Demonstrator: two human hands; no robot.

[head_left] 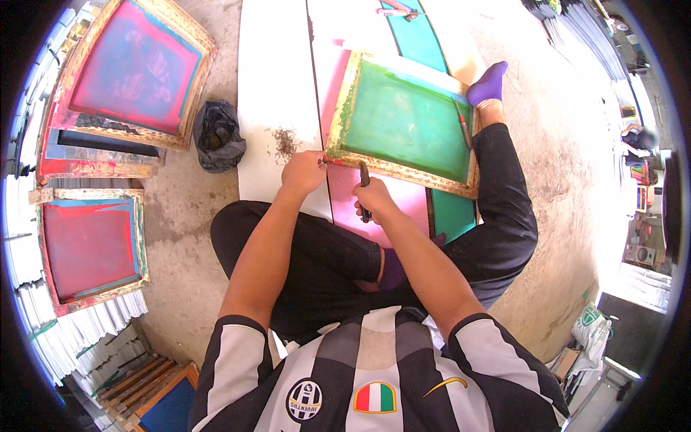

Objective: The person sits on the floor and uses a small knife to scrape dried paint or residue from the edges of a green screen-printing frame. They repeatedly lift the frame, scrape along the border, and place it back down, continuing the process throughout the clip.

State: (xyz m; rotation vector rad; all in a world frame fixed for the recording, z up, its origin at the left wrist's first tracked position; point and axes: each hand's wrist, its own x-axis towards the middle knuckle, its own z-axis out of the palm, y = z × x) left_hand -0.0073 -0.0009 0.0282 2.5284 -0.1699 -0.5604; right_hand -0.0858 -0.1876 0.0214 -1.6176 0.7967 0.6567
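Just beyond the fingers of both hands lies the near edge of a wooden screen frame [403, 122] with green mesh, seen from the head camera. The left hand [303, 173] rests on the near left corner of this frame, with fingers curled together and pressing down on the wood. The right hand [372, 198] is closed around a dark tool [364, 189], a thin handle that stands up out of the fist; its upper tip touches the near edge of the frame, just to the right of the left fingers. Whether it is a knife or a scraper I cannot tell.

Under the frame lie long boards [277, 79], white, pink and teal, which run away from the fingers toward the top. A small heap of dark scrapings [285, 141] sits on the white board, just left of the left fingers. Further left, on the concrete floor [183, 209], is one black plastic bag [218, 134].

Open floor is to the right of the right hand, past the person's leg and purple sock [488, 83]. On the left side the room is narrower: three more frames with red mesh lean there, two stacked at the top [133, 68] and one lower [90, 245], well apart from the fingers. I count four mesh frames in total and one tool in the hands.
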